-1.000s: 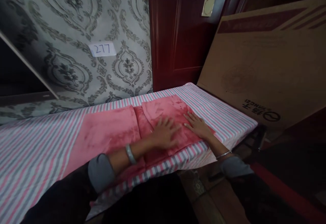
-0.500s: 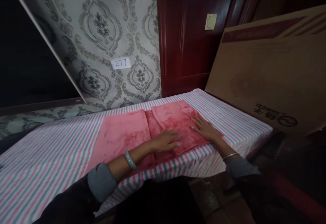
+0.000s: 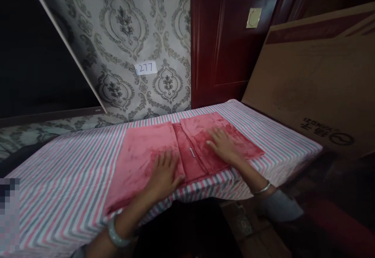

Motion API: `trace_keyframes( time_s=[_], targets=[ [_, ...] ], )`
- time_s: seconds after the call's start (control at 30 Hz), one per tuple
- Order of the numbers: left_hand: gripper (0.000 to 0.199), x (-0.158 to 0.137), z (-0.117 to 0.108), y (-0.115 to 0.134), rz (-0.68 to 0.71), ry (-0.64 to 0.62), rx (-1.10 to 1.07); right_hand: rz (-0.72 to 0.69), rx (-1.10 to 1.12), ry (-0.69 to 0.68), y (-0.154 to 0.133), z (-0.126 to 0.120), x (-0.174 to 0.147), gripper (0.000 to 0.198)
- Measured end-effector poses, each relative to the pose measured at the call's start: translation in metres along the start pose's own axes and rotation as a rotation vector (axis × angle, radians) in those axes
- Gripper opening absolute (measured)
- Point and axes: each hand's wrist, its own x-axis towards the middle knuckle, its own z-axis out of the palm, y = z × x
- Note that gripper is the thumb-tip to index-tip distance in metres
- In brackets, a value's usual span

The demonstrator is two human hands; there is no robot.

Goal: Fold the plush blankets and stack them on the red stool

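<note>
A pink plush cloth (image 3: 140,140) lies on the table with its left and right sides folded in toward the middle. Between the two folded panels runs a darker strip, where a small white tag (image 3: 192,152) shows. My left hand (image 3: 164,174) rests flat on the left panel near its front edge, fingers spread. On the right panel lies my right hand (image 3: 223,145), also open, its fingers slightly blurred. Neither hand grips the cloth.
A striped tablecloth (image 3: 79,172) covers the table under the pink cloth. A large cardboard box (image 3: 307,78) leans at the right. Behind stand a patterned wall, a dark red door (image 3: 234,47) and a dark screen (image 3: 43,62) at the left.
My left hand has moved left from the middle strip onto the left panel. My right hand has shifted left across the right panel. The white tag is now uncovered.
</note>
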Motion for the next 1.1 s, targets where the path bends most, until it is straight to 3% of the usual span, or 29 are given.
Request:
trace_keyframes(
  time_s=[0.1,0.17,0.37,0.5,0.6,0.73,0.93,1.1],
  targets=[
    [0.080,-0.007,0.020,0.023,-0.002,0.024,-0.009,-0.107,-0.002,-0.109,-0.042,0.023,-0.014,0.064],
    [0.082,-0.008,0.029,0.030,-0.013,0.081,-0.002,-0.119,-0.003,-0.141,-0.053,0.034,-0.023,0.065],
    [0.084,-0.009,0.039,0.024,0.011,0.195,0.012,-0.084,0.051,-0.117,-0.054,0.024,-0.029,0.062],
    [0.083,-0.008,0.044,0.022,0.009,0.247,-0.011,-0.011,0.059,-0.050,-0.063,0.012,-0.027,0.047],
    [0.088,-0.008,0.045,0.019,0.031,0.245,-0.043,0.068,0.078,-0.031,-0.067,0.011,-0.020,0.036],
    [0.094,-0.009,0.046,0.015,0.066,0.225,-0.069,0.118,0.091,0.001,-0.069,0.012,-0.011,0.038],
    [0.089,-0.008,0.050,0.016,0.043,0.272,-0.071,0.033,0.083,-0.023,-0.076,0.015,-0.024,0.032],
    [0.084,-0.011,0.049,0.017,0.072,0.278,-0.080,-0.050,0.110,0.003,-0.069,0.023,-0.040,0.039]
  ],
)
